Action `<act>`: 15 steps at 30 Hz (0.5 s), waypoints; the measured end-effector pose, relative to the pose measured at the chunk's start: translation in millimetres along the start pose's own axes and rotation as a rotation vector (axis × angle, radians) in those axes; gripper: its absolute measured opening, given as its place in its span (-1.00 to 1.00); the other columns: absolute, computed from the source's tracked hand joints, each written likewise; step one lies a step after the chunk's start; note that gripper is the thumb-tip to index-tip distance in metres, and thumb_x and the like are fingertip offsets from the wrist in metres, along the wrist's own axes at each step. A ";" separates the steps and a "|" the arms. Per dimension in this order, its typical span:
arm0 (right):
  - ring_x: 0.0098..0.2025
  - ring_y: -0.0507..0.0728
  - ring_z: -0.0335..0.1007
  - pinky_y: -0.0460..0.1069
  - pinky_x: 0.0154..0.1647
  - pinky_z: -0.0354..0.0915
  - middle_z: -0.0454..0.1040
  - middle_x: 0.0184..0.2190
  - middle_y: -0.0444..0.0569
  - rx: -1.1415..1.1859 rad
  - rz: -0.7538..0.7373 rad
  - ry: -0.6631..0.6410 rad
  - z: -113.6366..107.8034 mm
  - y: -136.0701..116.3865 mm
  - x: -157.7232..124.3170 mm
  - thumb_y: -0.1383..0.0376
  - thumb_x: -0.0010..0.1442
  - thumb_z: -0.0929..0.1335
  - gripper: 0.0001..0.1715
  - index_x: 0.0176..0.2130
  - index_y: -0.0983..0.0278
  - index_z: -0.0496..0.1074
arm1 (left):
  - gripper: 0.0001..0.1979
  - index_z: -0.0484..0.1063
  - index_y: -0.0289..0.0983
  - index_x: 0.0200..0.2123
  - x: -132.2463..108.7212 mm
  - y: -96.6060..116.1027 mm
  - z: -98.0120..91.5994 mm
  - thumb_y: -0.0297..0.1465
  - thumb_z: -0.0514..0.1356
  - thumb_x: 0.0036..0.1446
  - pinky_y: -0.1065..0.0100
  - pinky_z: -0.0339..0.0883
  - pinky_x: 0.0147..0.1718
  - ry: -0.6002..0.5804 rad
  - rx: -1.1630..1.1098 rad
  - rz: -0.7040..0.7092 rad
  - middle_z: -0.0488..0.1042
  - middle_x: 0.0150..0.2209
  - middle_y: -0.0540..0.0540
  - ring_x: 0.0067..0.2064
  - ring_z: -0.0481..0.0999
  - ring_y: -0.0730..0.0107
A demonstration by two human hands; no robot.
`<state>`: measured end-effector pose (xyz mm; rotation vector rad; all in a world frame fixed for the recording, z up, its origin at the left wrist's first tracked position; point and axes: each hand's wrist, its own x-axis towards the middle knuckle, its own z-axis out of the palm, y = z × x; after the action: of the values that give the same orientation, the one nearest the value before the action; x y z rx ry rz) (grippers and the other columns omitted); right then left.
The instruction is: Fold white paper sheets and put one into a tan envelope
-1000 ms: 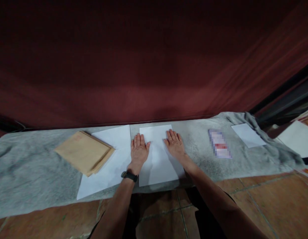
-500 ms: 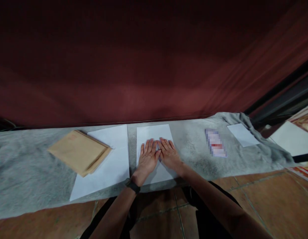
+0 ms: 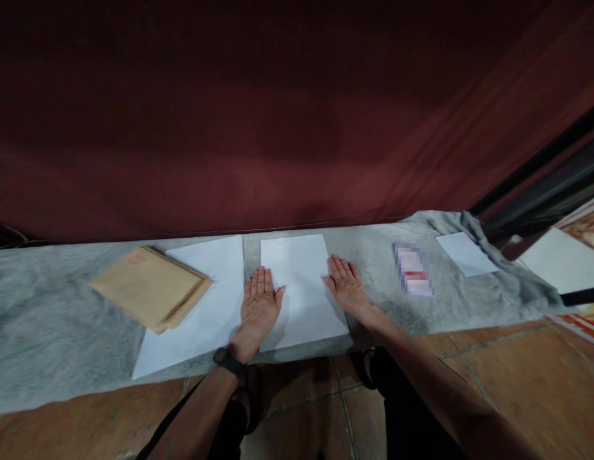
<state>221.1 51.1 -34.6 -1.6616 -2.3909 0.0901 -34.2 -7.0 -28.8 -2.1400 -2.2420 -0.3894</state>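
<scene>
A white sheet of paper [image 3: 300, 281] lies flat on the grey cloth [image 3: 38, 332] in front of me. At its left edge is my left hand [image 3: 261, 303], palm down with fingers stretched, a dark watch on the wrist. My right hand [image 3: 347, 284] rests along the right edge, fingers extended and holding nothing. Left of the sheet, a stack of brown envelopes [image 3: 150, 284] sits partly over larger white paper [image 3: 195, 326]. To the right lies a pinkish-purple item [image 3: 414, 271], blurred by pixels, with a red band.
Farther right is a smaller white paper [image 3: 466, 253] on the cloth, near its rumpled end. A dark red curtain-like surface [image 3: 287, 128] rises behind. A white board or sheet [image 3: 565, 262] stands at the right edge. Brown floor tiles [image 3: 517, 370] show below.
My hands have moved apart from the middle of the sheet, the left one to its left edge and the right one to its right edge. The paper stays in place.
</scene>
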 end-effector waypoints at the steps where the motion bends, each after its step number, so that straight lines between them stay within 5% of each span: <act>1: 0.50 0.34 0.02 0.31 0.51 -0.10 0.08 0.48 0.21 0.003 -0.001 0.001 -1.8 -2.3 -2.9 0.15 0.52 0.12 -0.31 0.46 0.45 0.10 | -0.33 0.14 -0.60 0.40 -1.6 3.1 -2.7 -0.20 -0.06 0.45 -0.11 -0.02 0.43 0.017 0.006 -0.002 0.13 0.43 -0.51 0.48 0.08 -0.12; 4: 0.51 0.31 0.00 0.29 0.53 -0.13 0.06 0.49 0.18 0.041 -0.112 -0.007 -5.0 -15.2 -16.5 0.17 0.51 0.14 -0.34 0.45 0.41 0.12 | -0.37 0.11 -0.46 0.44 -14.4 20.4 -11.2 -0.22 -0.06 0.45 -0.15 -0.11 0.45 0.020 -0.019 0.109 0.11 0.46 -0.39 0.51 0.00 -0.06; 8: 0.52 0.25 -0.04 0.27 0.54 -0.12 0.05 0.50 0.10 0.099 -0.359 -0.076 -5.3 -30.3 -37.2 0.12 0.51 0.18 -0.35 0.44 0.32 0.16 | -0.28 0.04 -0.33 0.47 -43.6 44.9 -17.7 -0.09 0.04 0.40 -0.19 -0.18 0.46 -0.146 -0.095 0.403 0.09 0.48 -0.29 0.52 -0.02 0.00; 15: 0.51 0.23 0.02 0.25 0.53 0.01 0.12 0.48 0.11 0.135 -0.383 -0.143 -22.1 3.0 -34.2 0.21 0.50 0.20 -0.40 0.43 0.28 0.19 | -0.28 0.07 -0.32 0.45 -56.5 38.2 -40.4 -0.25 0.12 0.29 -0.27 -0.26 0.45 -0.382 -0.099 0.433 0.00 0.50 -0.28 0.53 -0.07 0.01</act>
<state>240.0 18.6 -18.9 -1.1510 -2.6955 0.3051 0.5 -68.9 6.3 -2.8650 -1.8463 -0.0814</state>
